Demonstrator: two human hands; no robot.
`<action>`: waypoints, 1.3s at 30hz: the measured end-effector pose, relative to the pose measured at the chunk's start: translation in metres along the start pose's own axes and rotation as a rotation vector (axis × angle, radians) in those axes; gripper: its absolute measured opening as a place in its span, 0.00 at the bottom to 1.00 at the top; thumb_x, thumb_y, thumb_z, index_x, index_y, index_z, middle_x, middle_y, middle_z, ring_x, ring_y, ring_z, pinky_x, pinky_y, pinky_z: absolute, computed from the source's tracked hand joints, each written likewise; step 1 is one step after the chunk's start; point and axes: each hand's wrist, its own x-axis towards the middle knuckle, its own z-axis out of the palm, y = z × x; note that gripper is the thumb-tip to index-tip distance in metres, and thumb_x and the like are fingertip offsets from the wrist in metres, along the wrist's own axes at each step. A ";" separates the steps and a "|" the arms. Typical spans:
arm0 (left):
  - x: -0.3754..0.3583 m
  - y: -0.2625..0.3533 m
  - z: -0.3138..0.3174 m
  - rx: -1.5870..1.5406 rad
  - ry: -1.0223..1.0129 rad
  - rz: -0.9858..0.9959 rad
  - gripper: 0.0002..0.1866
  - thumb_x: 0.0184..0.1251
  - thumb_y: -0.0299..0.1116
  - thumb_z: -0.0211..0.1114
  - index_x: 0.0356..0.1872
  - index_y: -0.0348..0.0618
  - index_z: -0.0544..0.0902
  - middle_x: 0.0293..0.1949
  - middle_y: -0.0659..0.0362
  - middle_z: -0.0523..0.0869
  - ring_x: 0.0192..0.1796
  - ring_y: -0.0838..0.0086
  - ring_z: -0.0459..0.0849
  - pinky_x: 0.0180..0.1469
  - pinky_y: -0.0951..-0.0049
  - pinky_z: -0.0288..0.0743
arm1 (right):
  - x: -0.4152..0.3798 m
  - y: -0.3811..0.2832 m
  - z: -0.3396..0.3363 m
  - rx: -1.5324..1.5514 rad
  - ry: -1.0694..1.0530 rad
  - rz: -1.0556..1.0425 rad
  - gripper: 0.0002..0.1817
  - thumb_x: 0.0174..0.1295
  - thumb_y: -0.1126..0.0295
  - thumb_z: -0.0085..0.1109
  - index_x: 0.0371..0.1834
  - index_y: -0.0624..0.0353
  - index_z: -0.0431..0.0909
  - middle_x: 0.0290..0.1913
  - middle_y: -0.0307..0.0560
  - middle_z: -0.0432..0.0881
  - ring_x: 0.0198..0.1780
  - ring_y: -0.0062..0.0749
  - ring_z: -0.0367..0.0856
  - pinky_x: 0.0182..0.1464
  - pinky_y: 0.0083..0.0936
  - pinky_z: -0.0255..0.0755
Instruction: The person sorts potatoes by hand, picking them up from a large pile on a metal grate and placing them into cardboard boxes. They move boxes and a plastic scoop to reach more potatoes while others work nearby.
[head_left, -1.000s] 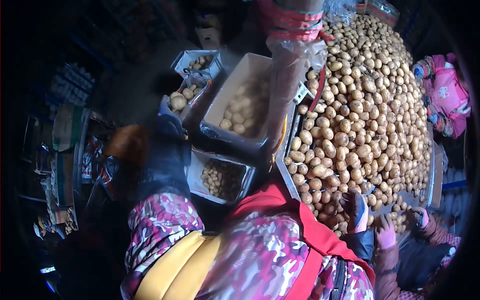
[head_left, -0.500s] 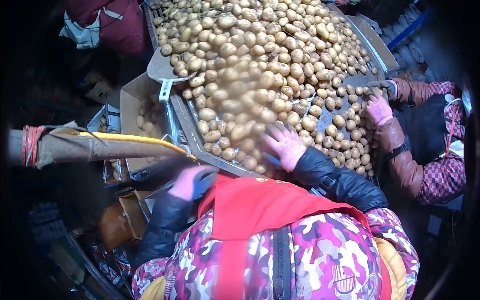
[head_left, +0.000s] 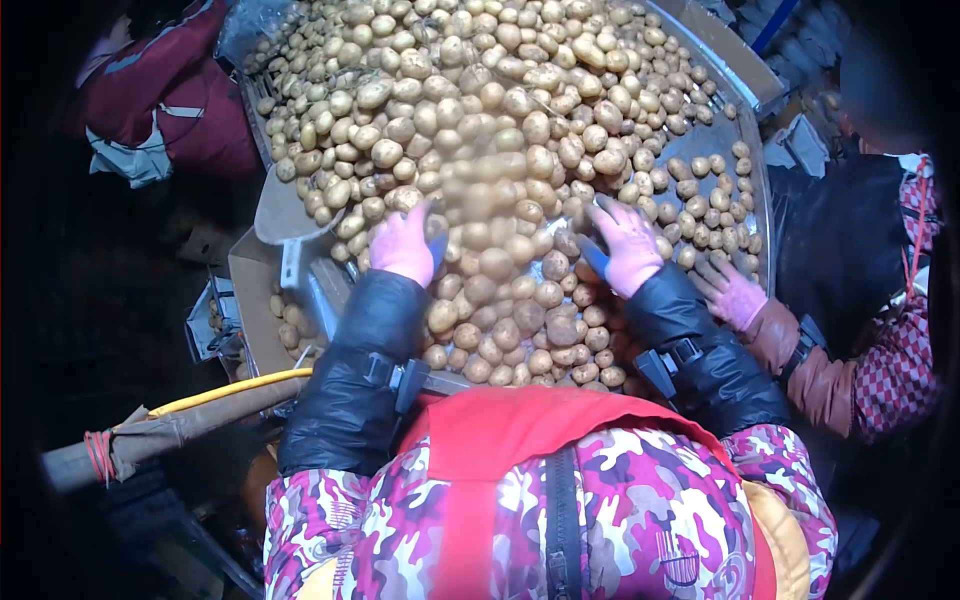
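A heap of potatoes [head_left: 400, 90] covers the sorting table, with looser ones [head_left: 530, 330] close to my body. My left hand [head_left: 403, 247], in a pink glove with dark fingertips, lies on the left side of the potatoes with its thumb apart. On the other side, my right hand [head_left: 627, 247] wears a matching glove and reaches over potatoes with its fingers stretched out. Both hands rest against the pile, and neither grips a potato that I can see. The middle of the heap is slightly blurred.
A pale scoop [head_left: 287, 210] lies at the table's left edge, above a cardboard box [head_left: 252, 300] holding potatoes. A pole [head_left: 190, 425] with a yellow hose crosses at lower left. A co-worker's gloved hand [head_left: 735, 298] touches the table at right. Another person in maroon [head_left: 185, 90] stands upper left.
My left hand has moved from beside the table edge up onto the potatoes. My right hand has gone forward and right. Potatoes now lie nearer to me; the view has shifted.
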 end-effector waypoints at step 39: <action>-0.126 -0.052 -0.017 -2.040 -0.304 -0.287 0.22 0.82 0.39 0.60 0.70 0.42 0.76 0.59 0.52 0.85 0.58 0.59 0.87 0.61 0.54 0.87 | -0.029 -0.094 0.011 2.090 -0.449 0.889 0.14 0.81 0.57 0.56 0.47 0.57 0.80 0.38 0.45 0.85 0.38 0.39 0.88 0.41 0.38 0.87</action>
